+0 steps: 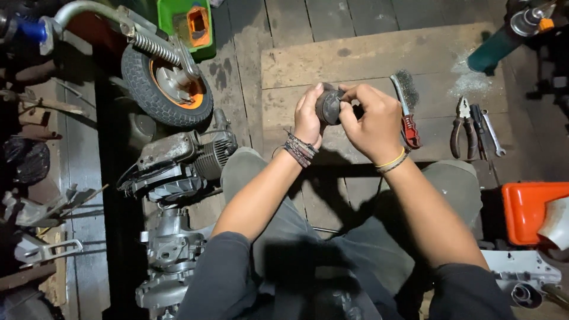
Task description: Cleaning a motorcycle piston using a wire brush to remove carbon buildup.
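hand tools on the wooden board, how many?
3: wire brush beside the right hand, pliers further right, wrench beside them. More may be hidden in the dark.

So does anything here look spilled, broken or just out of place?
A pale powdery patch lies spilled on the wooden board near its far right corner. A small wheel and engine parts lie loose on the floor at the left. The dark round part in both hands shows no clear damage.

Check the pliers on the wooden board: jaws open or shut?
Shut: the pliers lie flat on the wooden board, jaw tips together, handles slightly apart.
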